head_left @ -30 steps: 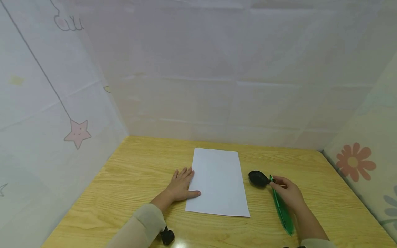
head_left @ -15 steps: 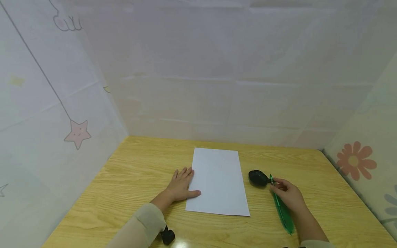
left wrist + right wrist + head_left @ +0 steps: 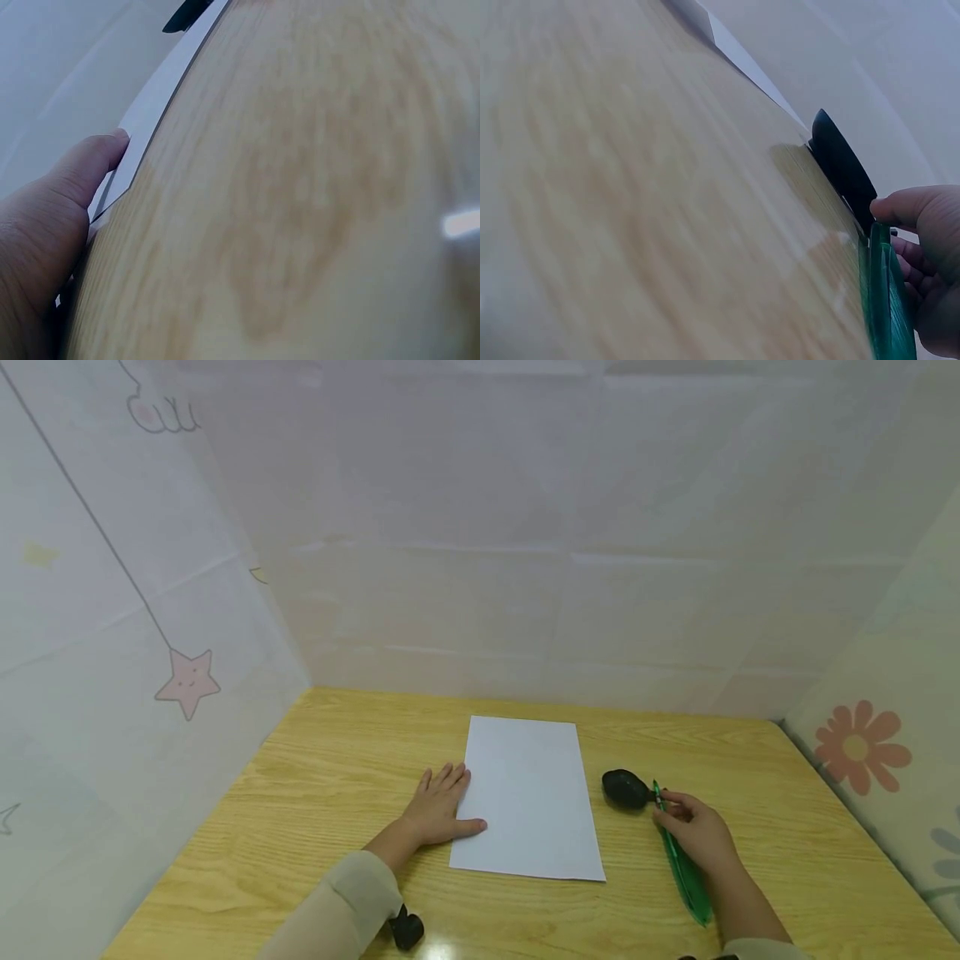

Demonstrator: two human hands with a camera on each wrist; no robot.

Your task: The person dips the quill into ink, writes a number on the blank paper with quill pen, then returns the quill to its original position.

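Note:
My left hand [image 3: 437, 810] rests with fingers spread over the left edge of a white sheet of paper [image 3: 531, 797], its thumb lying on the sheet. In the left wrist view that thumb [image 3: 82, 169] presses the paper near a corner. To the right, my right hand [image 3: 699, 828] pinches the upper end of a green feather pen [image 3: 684, 881], its broad plume pointing back toward me. A black oval thing with a narrow neck [image 3: 624, 789] lies beside the fingertips, its neck passing by the pen. The right wrist view shows the black thing [image 3: 844, 169] just beyond the fingers.
A wood-grain table [image 3: 345, 752] carries everything. A pale printed cloth [image 3: 525, 568] stands behind it and along both sides. A small black rounded thing [image 3: 407, 931] sits by the left sleeve [image 3: 345, 902].
Since a second ago the right fingers have shifted very slightly about the pen's upper end. The left hand, paper and black oval thing stay in place.

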